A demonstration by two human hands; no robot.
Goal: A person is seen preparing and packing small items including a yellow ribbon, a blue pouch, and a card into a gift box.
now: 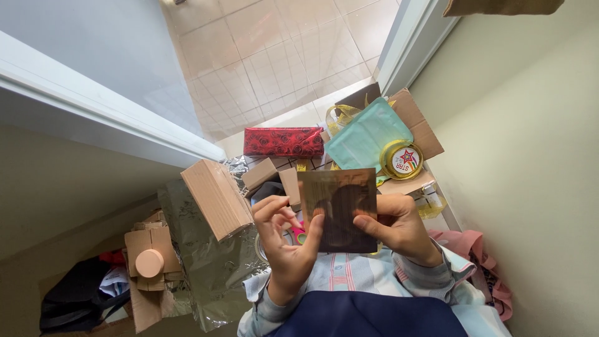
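Observation:
A shiny bronze-gold square sheet [339, 206] is held upright in front of me by both hands. My left hand [288, 240] pinches its left edge, thumb on the front and fingers curled. My right hand [399, 226] grips its right edge with the thumb across the lower front. Behind the sheet lie a tan rectangular box [216, 198], two smaller tan boxes [261, 173], a red rose-patterned wrapped box [283, 141], a teal pouch [365, 138] and a round gold-rimmed tin lid [402, 159].
Crinkled silver foil paper [206, 262] spreads at the lower left. Cardboard pieces with a round pink lid [150, 263] lie farther left beside dark cloth [75, 299]. Pink fabric [483, 262] sits at the right by the wall. Tiled floor [268, 56] is beyond.

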